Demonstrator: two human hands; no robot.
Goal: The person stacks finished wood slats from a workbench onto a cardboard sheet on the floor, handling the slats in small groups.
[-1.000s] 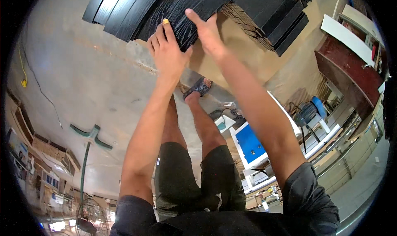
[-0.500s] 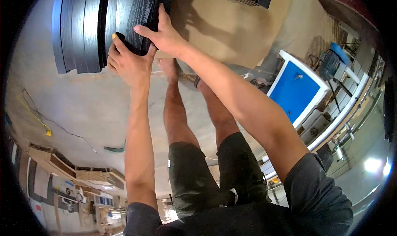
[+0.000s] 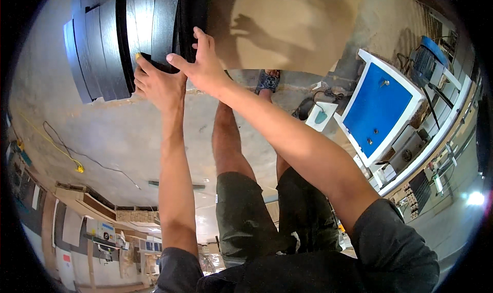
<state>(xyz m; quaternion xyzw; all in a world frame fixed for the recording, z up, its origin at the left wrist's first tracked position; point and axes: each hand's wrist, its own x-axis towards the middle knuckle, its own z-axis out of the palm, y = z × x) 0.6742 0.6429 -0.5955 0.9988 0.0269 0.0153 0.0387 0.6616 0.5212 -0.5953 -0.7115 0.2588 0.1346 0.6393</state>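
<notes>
Long black wood-grained boards (image 3: 149,16) stand close together at the upper left, their near ends toward me. My left hand (image 3: 162,88) grips a near end low down, with its fingers partly hidden behind the wrist and palm. A yellow patch shows at the tip of one of its digits. Just right of it, my right hand (image 3: 205,67) holds the right-hand edge of the same boards, thumb on the near side and fingers bent over the dark side. The two hands nearly touch.
Flat brown cardboard (image 3: 292,31) lies right of the boards, with my hand's shadow on it. A blue panel in a white frame (image 3: 380,105) stands at the right, near a blue-topped motor (image 3: 431,52). A yellow cable (image 3: 77,164) runs over the floor (image 3: 128,144) at left.
Both hands have come slightly nearer to me along the boards' ends. My legs have shifted, and a sandalled foot now shows by the cardboard. The view has turned a little.
</notes>
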